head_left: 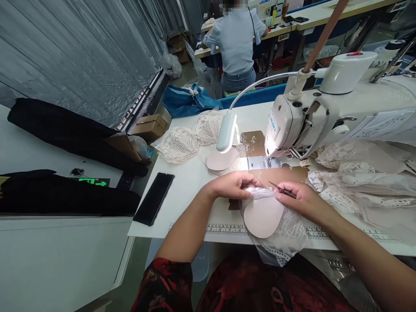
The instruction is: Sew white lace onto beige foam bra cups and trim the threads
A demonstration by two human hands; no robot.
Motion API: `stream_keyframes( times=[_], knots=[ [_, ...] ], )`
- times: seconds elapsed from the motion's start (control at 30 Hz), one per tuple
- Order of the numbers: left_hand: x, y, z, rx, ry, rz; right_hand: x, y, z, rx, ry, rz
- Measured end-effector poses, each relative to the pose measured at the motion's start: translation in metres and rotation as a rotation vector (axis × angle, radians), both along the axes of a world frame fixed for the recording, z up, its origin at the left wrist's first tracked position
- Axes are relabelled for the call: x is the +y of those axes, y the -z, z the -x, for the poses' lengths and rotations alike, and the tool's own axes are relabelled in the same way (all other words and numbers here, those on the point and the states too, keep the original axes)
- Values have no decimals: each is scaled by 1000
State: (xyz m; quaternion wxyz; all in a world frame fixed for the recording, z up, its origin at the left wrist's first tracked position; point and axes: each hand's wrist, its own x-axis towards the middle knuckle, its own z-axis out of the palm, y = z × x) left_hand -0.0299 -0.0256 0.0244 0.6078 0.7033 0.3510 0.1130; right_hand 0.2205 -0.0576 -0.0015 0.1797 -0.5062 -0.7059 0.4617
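My left hand (pixel 232 184) pinches the upper edge of a piece of white lace fabric (pixel 294 229) between thumb and fingers. A smooth pale beige bra cup pad (pixel 264 219) lies against the lace, below my fingers and near the table's front edge. My right hand (pixel 302 197) is closed around a slim dark pointed tool (pixel 286 191), its tip toward the left hand. Whether it is tweezers or thread snips I cannot tell. The right fingertips also meet the lace edge.
A white sewing machine (pixel 286 121) stands behind my hands, with a lamp (pixel 226 132) on a bent neck. Lace cups (pixel 180 145) and a phone (pixel 154 198) lie left; lace pieces (pixel 367 186) are heaped right. A person (pixel 237 41) sits farther back.
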Motion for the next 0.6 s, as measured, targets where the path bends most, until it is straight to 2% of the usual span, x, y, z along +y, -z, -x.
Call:
stream_keyframes(
  times=[0.23, 0.3, 0.4, 0.43, 0.5, 0.6],
  knots=[
    [-9, -3, -9, -3, -80, -97, -1, 1, 5, 19, 3, 7],
    [-13, -9, -7, 40, -118, -184, -1, 1, 6, 37, 13, 14],
    [-22, -20, 5, 108, -248, -271, -2, 2, 4, 100, 17, 45],
    [-26, -22, 11, 134, -285, -241, -3, 2, 3, 127, 17, 47],
    [-32, -22, 20, 165, -315, -70, -4, 2, 1, 179, 19, 40],
    [-41, -10, 19, 44, -268, 235, -7, 0, 3, 247, 36, 17]
  ],
)
